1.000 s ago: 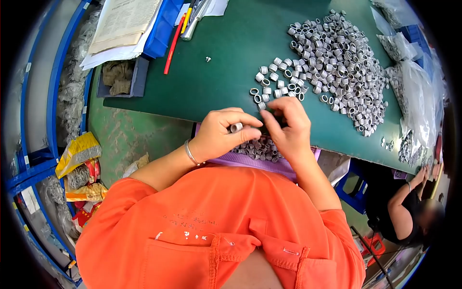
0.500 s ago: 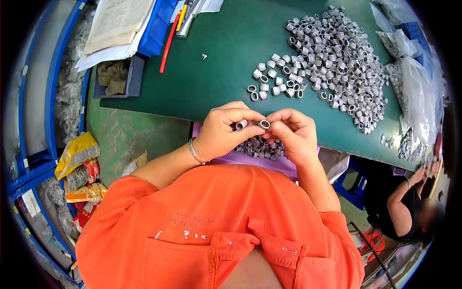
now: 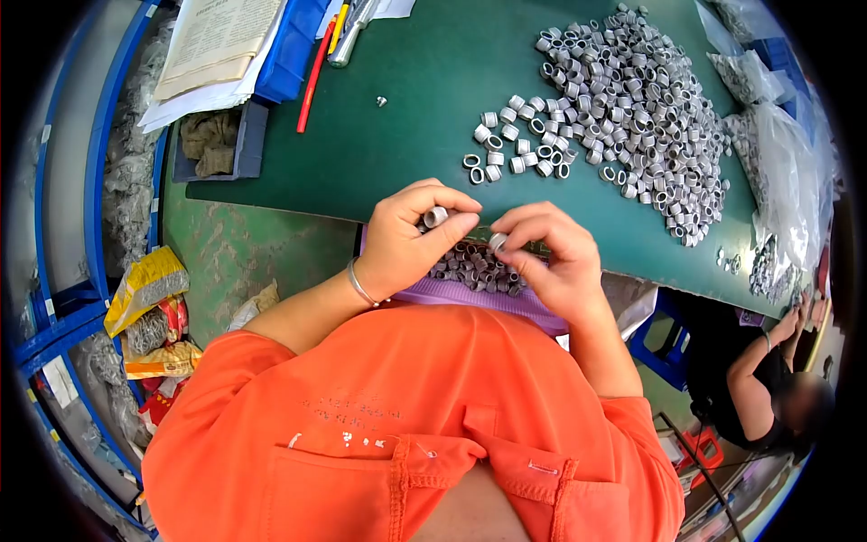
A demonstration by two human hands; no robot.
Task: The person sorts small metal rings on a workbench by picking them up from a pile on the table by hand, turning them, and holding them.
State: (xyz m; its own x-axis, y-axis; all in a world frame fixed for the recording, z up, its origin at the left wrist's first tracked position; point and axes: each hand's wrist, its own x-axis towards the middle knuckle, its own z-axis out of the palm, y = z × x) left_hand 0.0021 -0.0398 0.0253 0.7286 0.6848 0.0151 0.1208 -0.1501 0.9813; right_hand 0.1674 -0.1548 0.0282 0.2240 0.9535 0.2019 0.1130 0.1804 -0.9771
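Note:
My left hand (image 3: 411, 237) is curled closed around a small grey metal ring (image 3: 435, 217), near the table's front edge. In my right hand (image 3: 555, 257), thumb and fingers pinch another grey metal ring (image 3: 498, 241). A small gap separates the two hands. Below them a purple basket (image 3: 533, 312) holds many similar grey rings (image 3: 479, 268). On the green table (image 3: 388, 154) lies a large pile of grey rings (image 3: 632, 108), with several loose ones at its left side.
Blue bin (image 3: 287, 63) with papers (image 3: 212, 54), grey box (image 3: 248, 144) with cloth, red pen (image 3: 313, 86) at upper left. Plastic bags (image 3: 781, 172) lie at the right edge. A co-worker (image 3: 754, 388) is at lower right. Blue shelving (image 3: 104, 172) stands left.
My hands have moved apart. The ring that was between them is now in my right hand's fingers, and my left hand has shifted slightly left.

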